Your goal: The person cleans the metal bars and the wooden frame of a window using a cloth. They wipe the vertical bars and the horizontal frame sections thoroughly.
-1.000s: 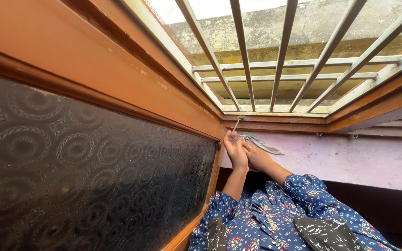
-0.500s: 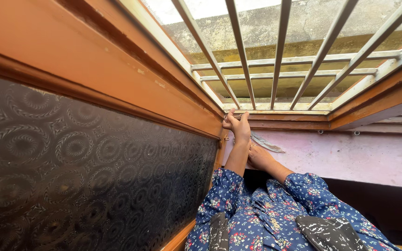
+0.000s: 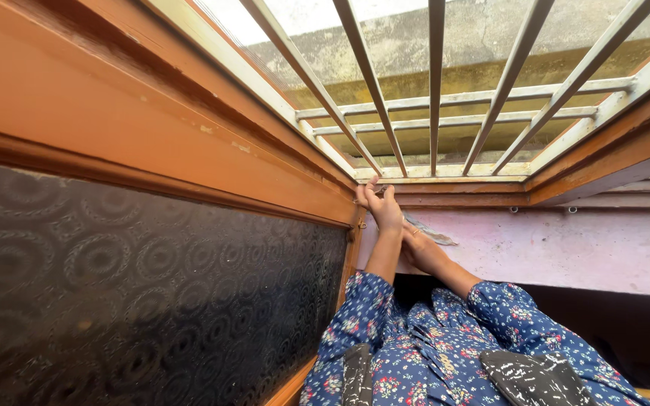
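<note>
While bars [image 3: 435, 90] loom overhead, left hand [image 3: 382, 209] touches frame [image 3: 445, 186].

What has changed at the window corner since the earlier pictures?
The left hand moved up to the corner of the wooden frame, with its fingers on a thin stick. The right hand stayed below it near the pink wall. The bars are unchanged.

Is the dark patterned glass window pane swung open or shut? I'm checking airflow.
Open: the dark patterned glass window pane in its orange wooden frame stands swung inward, leaving the white metal bars uncovered.
</note>
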